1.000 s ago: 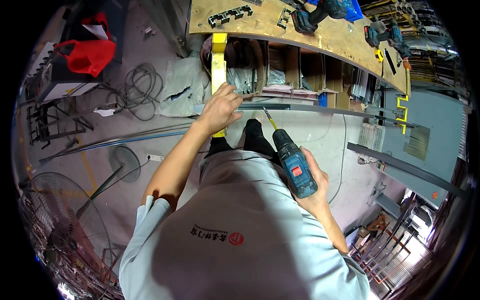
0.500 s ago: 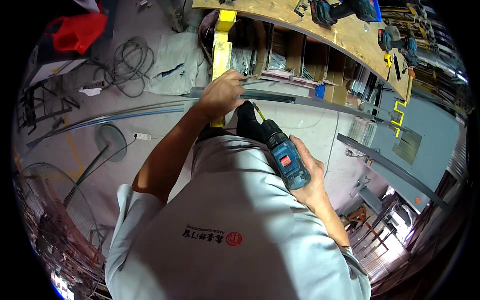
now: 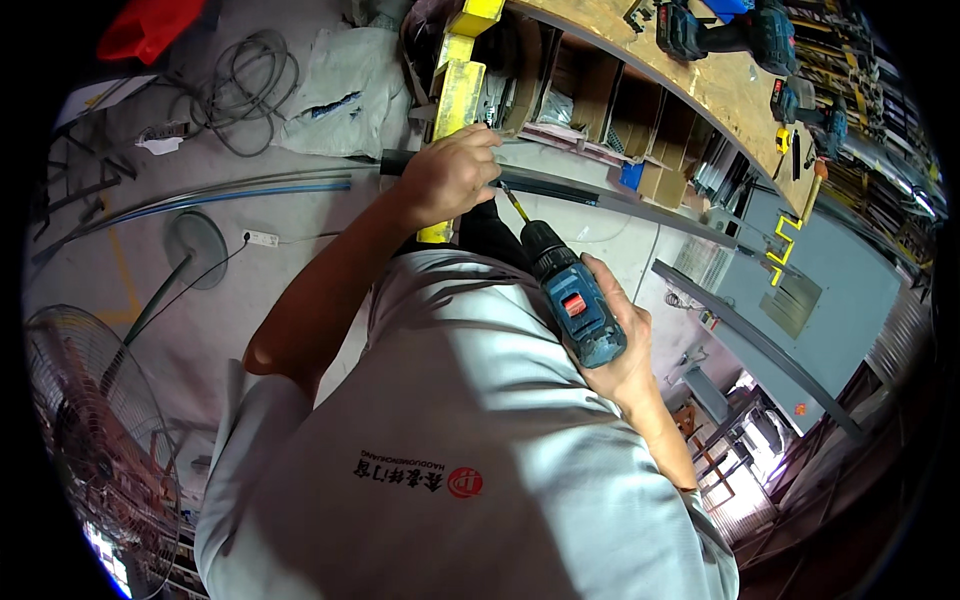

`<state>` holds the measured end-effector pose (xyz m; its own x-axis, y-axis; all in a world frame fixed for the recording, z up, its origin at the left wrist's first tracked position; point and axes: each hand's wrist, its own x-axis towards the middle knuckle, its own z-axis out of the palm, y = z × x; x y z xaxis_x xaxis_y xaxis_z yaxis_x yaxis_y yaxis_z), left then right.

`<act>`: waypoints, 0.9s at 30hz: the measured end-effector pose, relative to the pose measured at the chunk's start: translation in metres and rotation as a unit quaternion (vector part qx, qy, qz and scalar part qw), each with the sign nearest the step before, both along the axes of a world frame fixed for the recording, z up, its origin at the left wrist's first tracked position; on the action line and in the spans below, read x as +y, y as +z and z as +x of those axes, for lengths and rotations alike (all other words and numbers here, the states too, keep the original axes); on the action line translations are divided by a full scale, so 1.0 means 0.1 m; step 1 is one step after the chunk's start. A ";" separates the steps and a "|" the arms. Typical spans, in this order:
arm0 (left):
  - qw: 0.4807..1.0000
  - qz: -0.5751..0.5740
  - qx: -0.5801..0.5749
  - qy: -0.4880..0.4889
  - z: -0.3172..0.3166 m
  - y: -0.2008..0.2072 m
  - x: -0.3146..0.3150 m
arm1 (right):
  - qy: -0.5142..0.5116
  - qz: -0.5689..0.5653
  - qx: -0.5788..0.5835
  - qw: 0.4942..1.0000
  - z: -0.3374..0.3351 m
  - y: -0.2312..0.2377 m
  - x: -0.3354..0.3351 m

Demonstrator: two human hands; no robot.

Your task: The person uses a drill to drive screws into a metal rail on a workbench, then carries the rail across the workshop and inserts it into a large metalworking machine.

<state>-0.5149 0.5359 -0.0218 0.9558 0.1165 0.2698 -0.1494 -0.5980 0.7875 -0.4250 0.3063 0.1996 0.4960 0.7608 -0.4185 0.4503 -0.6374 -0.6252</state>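
Note:
My right hand [image 3: 628, 345] is wrapped round a blue and black cordless drill [image 3: 583, 305]. Its long yellowish bit [image 3: 515, 203] points forward and left, with the tip close to my left fingers. My left hand [image 3: 452, 180] is closed over a long dark grey metal profile [image 3: 565, 190], its fingertips bunched together; what they pinch, if anything, is hidden. The profile runs across in front of my body, over a yellow metal support [image 3: 460, 98]. Whether the bit touches the profile cannot be made out.
A wooden workbench [image 3: 610, 35] at the far right carries more cordless drills [image 3: 725, 40]. Below it are open cardboard boxes [image 3: 580, 85] of small parts. At left are a standing fan [image 3: 95, 400], a coiled hose [image 3: 245, 95] and a power strip [image 3: 261, 239]. A grey panel [image 3: 850, 285] lies right.
The view has shifted, so the workbench and boxes sit further right. The drill stays in my right hand with its bit near my left fingers, and my left hand remains at the profile.

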 end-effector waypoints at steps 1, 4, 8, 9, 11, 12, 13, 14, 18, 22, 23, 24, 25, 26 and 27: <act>1.000 -0.003 0.002 0.001 0.00 -0.01 0.00 | -0.003 -0.010 0.002 1.000 0.01 0.01 0.01; 1.000 -0.004 0.014 -0.007 -0.01 -0.01 0.01 | -0.006 -0.033 0.007 0.999 0.03 0.08 0.07; 1.000 0.006 0.011 -0.012 0.00 -0.02 0.03 | 0.006 -0.051 0.006 0.999 0.06 0.09 0.14; 1.000 0.014 0.004 -0.010 0.00 -0.02 0.03 | 0.014 -0.059 0.005 0.998 0.06 0.10 0.16; 1.000 0.012 0.006 -0.015 0.00 0.00 0.03 | 0.017 -0.059 -0.004 0.998 0.05 0.12 0.18; 1.000 0.013 0.007 -0.020 0.00 0.01 0.04 | 0.019 -0.057 -0.014 0.998 0.05 0.11 0.19; 1.000 0.012 0.008 -0.020 0.00 0.01 0.04 | 0.019 -0.058 -0.013 0.998 0.06 0.10 0.20; 1.000 0.020 0.005 -0.018 0.00 0.01 0.04 | 0.014 -0.063 -0.006 0.998 0.07 0.09 0.20; 0.999 0.030 0.004 -0.020 0.00 0.01 0.03 | 0.003 -0.096 0.002 0.995 0.09 0.08 0.19; 0.999 0.032 0.006 -0.022 -0.01 0.02 0.04 | 0.008 -0.112 0.010 0.994 0.11 0.11 0.24; 0.999 0.035 0.000 -0.019 -0.01 0.01 0.03 | 0.013 -0.102 0.011 0.995 0.11 0.11 0.26; 0.999 0.037 -0.005 -0.015 -0.01 0.00 0.03 | 0.018 -0.092 0.012 0.995 0.12 0.12 0.28; 0.999 0.035 -0.005 -0.015 0.00 0.00 0.03 | 0.018 -0.093 0.013 0.995 0.13 0.12 0.30; 0.999 0.038 -0.008 -0.016 0.00 0.01 0.04 | 0.020 -0.104 0.022 0.994 0.14 0.13 0.32; 0.999 0.039 -0.012 -0.018 0.00 0.01 0.04 | 0.021 -0.116 0.031 0.993 0.15 0.14 0.34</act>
